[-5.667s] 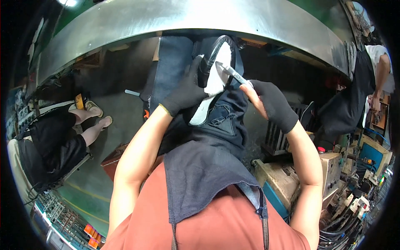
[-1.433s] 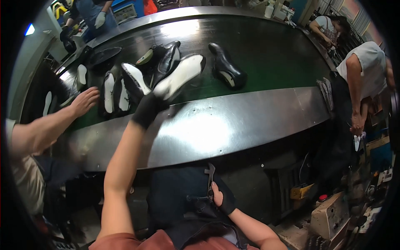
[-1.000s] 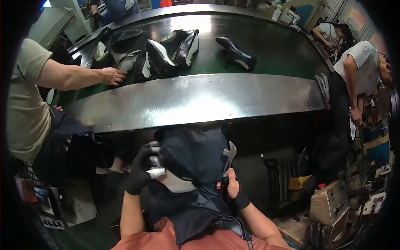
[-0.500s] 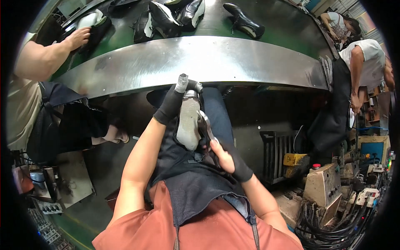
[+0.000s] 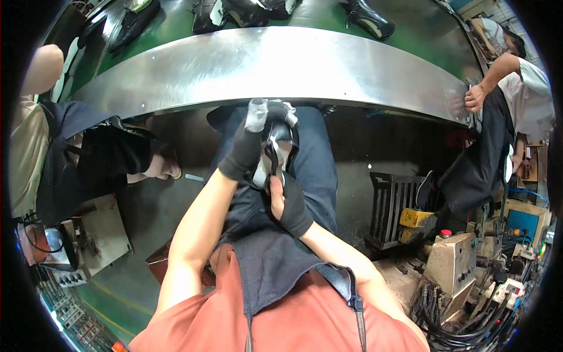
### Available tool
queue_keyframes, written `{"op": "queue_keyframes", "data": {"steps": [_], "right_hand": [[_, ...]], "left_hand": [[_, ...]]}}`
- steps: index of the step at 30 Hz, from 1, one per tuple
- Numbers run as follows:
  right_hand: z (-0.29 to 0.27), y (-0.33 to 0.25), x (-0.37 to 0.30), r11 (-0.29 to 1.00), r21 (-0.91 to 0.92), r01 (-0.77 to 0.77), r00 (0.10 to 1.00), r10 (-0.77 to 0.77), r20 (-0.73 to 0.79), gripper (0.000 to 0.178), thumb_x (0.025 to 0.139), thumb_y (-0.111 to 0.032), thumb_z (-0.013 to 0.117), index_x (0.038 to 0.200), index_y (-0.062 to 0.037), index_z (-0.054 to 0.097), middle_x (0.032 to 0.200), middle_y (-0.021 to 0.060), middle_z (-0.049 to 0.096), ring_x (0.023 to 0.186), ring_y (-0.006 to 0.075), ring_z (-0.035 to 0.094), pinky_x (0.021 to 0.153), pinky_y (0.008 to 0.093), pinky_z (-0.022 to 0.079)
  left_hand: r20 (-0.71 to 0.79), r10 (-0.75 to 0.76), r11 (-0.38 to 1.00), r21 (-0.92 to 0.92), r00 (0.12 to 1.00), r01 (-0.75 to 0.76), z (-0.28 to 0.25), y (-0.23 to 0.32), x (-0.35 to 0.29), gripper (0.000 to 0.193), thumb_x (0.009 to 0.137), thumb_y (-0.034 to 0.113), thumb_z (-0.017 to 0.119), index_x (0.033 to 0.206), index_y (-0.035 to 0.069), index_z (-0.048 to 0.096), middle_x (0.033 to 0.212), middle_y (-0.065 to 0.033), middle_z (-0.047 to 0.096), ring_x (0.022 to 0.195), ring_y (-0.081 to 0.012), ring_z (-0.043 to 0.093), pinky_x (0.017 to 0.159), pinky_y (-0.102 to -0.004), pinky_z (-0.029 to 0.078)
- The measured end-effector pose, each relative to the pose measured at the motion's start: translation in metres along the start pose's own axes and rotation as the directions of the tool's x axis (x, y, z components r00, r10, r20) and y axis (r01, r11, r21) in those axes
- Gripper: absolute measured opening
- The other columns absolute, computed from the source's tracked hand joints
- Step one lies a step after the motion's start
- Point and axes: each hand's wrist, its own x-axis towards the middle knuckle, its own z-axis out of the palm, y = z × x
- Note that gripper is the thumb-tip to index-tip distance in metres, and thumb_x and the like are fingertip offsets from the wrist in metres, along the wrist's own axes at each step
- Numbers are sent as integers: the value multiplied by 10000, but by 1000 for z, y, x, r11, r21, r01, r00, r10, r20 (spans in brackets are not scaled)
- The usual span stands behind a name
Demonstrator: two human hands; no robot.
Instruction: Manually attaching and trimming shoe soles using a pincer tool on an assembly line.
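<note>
A black shoe (image 5: 281,132) is held over my lap, its pale underside facing up. My left hand (image 5: 248,141), in a black fingerless glove with grey tape round the fingertips, is closed around the shoe's far end. In my right hand (image 5: 291,205), also gloved in black, are dark-jawed pliers (image 5: 271,154), closed in the grip. They lie over the underside, with the working end towards the shoe's far end. Blur and the fingers hide exactly where the jaws touch.
Beyond my knees runs a metal bench edge (image 5: 246,70) with a green belt (image 5: 316,16) behind it. Several black shoes (image 5: 370,22) stand there. Co-workers are at the left and right (image 5: 498,76). A machine with a red button (image 5: 446,233) stands at the lower right.
My right hand and the pliers have moved up and left onto the shoe's underside. The left hand still holds the shoe. The left co-worker's hand has left the belt; the right co-worker's hand is now at the bench.
</note>
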Motion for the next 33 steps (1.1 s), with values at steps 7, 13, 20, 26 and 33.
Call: {"op": "queue_keyframes", "data": {"steps": [7, 13, 20, 26, 33], "right_hand": [[-78, -16, -75, 941, -163, 296, 842, -177, 510, 262, 819, -266, 694, 887, -28, 609, 1046, 181, 596, 904, 368, 606, 760, 436, 506], [-95, -25, -72, 773, -288, 565, 746, -329, 578, 424, 789, -412, 703, 889, -9, 617, 1069, 142, 609, 985, 314, 636, 810, 401, 535], [-87, -21, -45, 866, -175, 469, 795, -328, 511, 300, 836, -294, 714, 934, -27, 619, 922, 171, 596, 855, 376, 611, 685, 437, 495], [-106, -130, 44, 876, 218, -429, 865, 329, 380, 406, 1015, -406, 530, 960, -14, 624, 722, 48, 626, 624, 118, 606, 578, 277, 484], [-117, -28, 64, 764, 93, -638, 739, 574, 353, 508, 1016, -498, 475, 994, -12, 624, 794, 65, 624, 609, 138, 604, 570, 287, 535]], "left_hand": [[105, -188, 959, -197, 977, 206, 25, 67, -95, 827, 939, 689, 344, 1379, -5, 445, 1384, -174, 501, 1289, -263, 489, 1084, -389, 383], [67, -353, 932, -68, 933, 357, 36, 72, -105, 1126, 800, 900, 269, 1418, -30, 416, 1432, -202, 482, 1313, -294, 486, 1110, -416, 370], [-3, -503, 788, -412, 864, 458, -3, -41, -110, 620, 1036, 507, 396, 1408, 16, 464, 1356, -134, 536, 1266, -186, 502, 1096, -320, 382], [-104, -577, 789, -328, 810, 520, -2, 27, -61, 550, 1062, 470, 345, 1291, 21, 568, 1212, -76, 613, 1078, -166, 596, 957, -328, 489], [-277, -293, 621, 673, 915, 403, 20, -19, -77, 422, 918, 124, 603, 1311, -18, 540, 1269, -238, 606, 1161, -327, 612, 951, -389, 491]]}}
